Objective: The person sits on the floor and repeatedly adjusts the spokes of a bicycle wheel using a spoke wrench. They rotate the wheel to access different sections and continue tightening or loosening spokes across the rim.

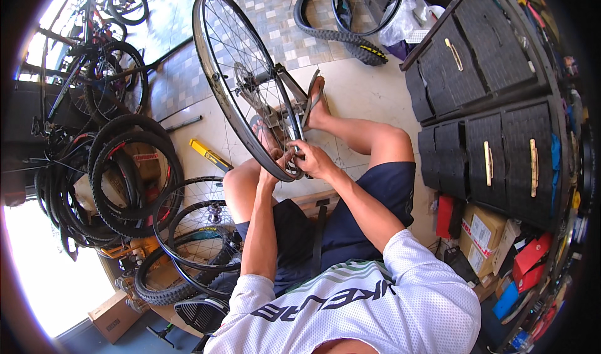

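Observation:
A bare bicycle wheel (216, 82) with a black rim and thin spokes stands upright and tilted between my legs. A disc rotor (246, 78) shows at its hub. The hub sits in the arms of a metal wheel truing stand (291, 85) by my feet. My left hand (270, 171) grips the near, low part of the rim, its fingertips reaching in among the spokes. Just right of it, my right hand (315, 160) is closed with thumb and fingers together at the inner side of the rim and the spokes. What it pinches is too small to make out.
A yellow box (210, 154) lies on the floor left of the wheel. Loose tires and wheels (134, 175) crowd the left side. Ahead lie a knobby tire (350, 41) and another wheel. A black drawer cabinet (494, 91) and cardboard boxes (482, 238) stand on the right.

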`<state>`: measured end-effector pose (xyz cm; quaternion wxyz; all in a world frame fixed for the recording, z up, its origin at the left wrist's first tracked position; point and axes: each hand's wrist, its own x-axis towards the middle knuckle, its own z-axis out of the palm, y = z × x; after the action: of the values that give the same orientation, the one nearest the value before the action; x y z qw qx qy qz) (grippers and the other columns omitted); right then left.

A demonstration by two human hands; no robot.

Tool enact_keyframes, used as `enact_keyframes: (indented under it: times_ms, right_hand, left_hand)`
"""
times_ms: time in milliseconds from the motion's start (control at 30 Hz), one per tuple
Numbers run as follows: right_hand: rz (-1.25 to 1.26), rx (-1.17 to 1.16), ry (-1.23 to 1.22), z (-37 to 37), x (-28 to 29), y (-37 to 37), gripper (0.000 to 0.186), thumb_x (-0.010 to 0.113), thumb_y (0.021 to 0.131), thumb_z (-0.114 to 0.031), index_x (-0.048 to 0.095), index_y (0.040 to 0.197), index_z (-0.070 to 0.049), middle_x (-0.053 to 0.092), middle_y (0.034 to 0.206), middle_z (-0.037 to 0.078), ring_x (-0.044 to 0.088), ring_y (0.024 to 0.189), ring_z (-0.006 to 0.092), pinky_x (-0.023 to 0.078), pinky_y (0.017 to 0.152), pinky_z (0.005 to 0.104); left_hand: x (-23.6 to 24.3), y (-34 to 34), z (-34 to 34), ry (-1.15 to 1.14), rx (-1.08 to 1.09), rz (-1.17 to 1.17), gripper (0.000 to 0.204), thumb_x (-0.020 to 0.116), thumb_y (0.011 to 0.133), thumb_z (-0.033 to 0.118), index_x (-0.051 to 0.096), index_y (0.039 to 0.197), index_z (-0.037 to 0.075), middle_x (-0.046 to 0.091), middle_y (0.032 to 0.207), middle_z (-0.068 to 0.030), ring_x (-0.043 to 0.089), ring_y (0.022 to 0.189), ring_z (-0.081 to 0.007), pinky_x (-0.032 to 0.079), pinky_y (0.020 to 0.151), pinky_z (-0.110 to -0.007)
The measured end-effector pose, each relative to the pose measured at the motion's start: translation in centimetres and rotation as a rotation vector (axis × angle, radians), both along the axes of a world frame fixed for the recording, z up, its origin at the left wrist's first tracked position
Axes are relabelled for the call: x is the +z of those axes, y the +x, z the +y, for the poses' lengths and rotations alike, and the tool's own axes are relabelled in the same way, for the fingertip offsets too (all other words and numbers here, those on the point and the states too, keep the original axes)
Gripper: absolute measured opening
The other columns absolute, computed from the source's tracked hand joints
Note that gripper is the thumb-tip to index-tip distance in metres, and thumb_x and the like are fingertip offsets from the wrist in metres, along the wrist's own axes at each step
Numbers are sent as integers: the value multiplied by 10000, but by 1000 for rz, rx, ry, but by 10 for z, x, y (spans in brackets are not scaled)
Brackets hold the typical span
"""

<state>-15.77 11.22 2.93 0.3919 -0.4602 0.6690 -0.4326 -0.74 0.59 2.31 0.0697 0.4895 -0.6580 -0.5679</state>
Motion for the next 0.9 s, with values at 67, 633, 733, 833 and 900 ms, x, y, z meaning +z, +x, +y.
enact_keyframes:
  times_ms: [67,633,733,833,900]
  right_hand:
    - [92,-28,-67,1,-1,3,514,699,775,-211,543,1251,-94,720,938,180,679,895,394,532,789,475]
    - [305,-90,-130,-1,4,9,580,742,763,-234,528,1278,-73,727,919,138,677,892,367,516,812,468]
    - [127,-39,-69,-1,-6,1,611,757,753,-239,515,1290,-75,727,916,136,676,876,368,518,800,464]
    - [59,-37,-77,-2,-8,3,619,756,751,-219,503,1297,-75,728,926,143,677,881,369,521,784,462]
    - [182,-76,-171,0,-2,8,605,743,763,-194,496,1301,-73,728,934,154,678,892,370,523,774,461]
  left_hand:
    - [3,-5,6,-36,40,37,506,724,854,497,689,932,-2,669,756,-58,600,664,-105,487,599,-311]
    - [2,-9,7,-249,-67,6,485,730,851,493,693,868,10,635,652,-46,585,618,-110,474,568,-304]
    - [15,-12,5,-128,-2,-65,501,728,849,506,694,875,7,643,663,-44,586,621,-109,473,571,-302]
    - [9,-2,1,-173,-45,-75,509,733,841,515,687,860,9,639,665,-45,585,622,-106,473,573,-303]
    - [-2,-1,-1,-116,-33,15,510,742,830,518,676,836,12,630,664,-52,578,619,-102,468,568,-306]
